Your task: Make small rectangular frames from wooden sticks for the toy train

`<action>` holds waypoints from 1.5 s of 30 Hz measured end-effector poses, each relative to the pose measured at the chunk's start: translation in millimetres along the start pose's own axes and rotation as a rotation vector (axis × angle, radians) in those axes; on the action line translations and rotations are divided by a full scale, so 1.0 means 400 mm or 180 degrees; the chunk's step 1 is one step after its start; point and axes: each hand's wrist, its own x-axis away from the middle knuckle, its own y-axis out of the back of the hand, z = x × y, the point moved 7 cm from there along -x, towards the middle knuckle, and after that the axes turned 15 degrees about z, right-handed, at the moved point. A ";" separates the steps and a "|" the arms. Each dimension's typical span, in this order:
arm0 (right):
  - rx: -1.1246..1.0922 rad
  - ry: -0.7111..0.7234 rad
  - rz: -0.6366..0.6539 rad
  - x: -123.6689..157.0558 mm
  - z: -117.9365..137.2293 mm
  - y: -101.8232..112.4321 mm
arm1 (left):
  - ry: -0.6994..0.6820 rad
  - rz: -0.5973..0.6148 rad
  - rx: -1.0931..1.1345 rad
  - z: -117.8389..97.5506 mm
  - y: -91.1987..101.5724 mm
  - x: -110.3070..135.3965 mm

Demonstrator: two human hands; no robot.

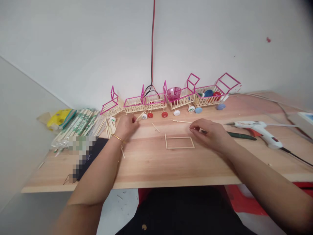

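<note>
A rectangle of thin wooden sticks (179, 143) lies flat on the wooden table (156, 169). My right hand (211, 133) rests just right of its far corner, fingers curled and pinched near that corner; what they hold is too small to name. My left hand (127, 125) is closed on a wooden stick (139, 117) that points toward the back. Two loose sticks (155, 127) lie between the hands. A long train of stick-built cars with pink frames (171, 98) and bottle-cap wheels stands along the wall.
A white hot glue gun (259, 129) lies at the right with a green-handled tool (241, 136) beside it. Packs of wrapped chopsticks (78, 125) pile at the left by a yellow bag (60, 117). A red and black cable (153, 45) hangs down the wall.
</note>
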 end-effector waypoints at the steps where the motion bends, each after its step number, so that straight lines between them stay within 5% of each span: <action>1: 0.0007 -0.0016 0.0003 0.000 -0.001 0.000 | -0.0067 -0.0021 0.0087 -0.005 0.000 0.000; 9: 0.0151 -0.0039 0.0276 -0.004 0.001 -0.019 | -0.0675 0.0689 0.1264 -0.090 -0.072 0.012; 14: 0.0524 0.0059 0.0710 0.004 0.049 0.017 | -0.0818 0.1140 0.2076 -0.117 -0.117 0.003; 19: 0.0608 -0.0031 0.0866 -0.043 0.021 0.043 | -0.1039 0.1216 0.1507 -0.175 -0.101 -0.008; 24: 0.0520 0.0181 0.1328 -0.125 0.008 -0.043 | -0.1063 0.1435 0.0881 -0.219 -0.103 -0.029; 28: 0.0486 0.0473 0.1661 -0.152 0.017 -0.105 | -0.0900 0.1069 0.0645 -0.197 -0.109 -0.053; 34: 0.0534 0.0195 0.1295 -0.149 -0.051 -0.050 | -0.0584 0.0276 0.0696 -0.135 -0.090 -0.059; 41: 0.0687 -0.0340 0.0455 -0.108 -0.100 0.074 | -0.0843 0.0360 0.0648 -0.176 -0.064 -0.028; 45: 0.0505 -0.0285 0.0174 -0.089 -0.073 0.102 | -0.0926 0.0613 0.0831 -0.189 -0.063 -0.017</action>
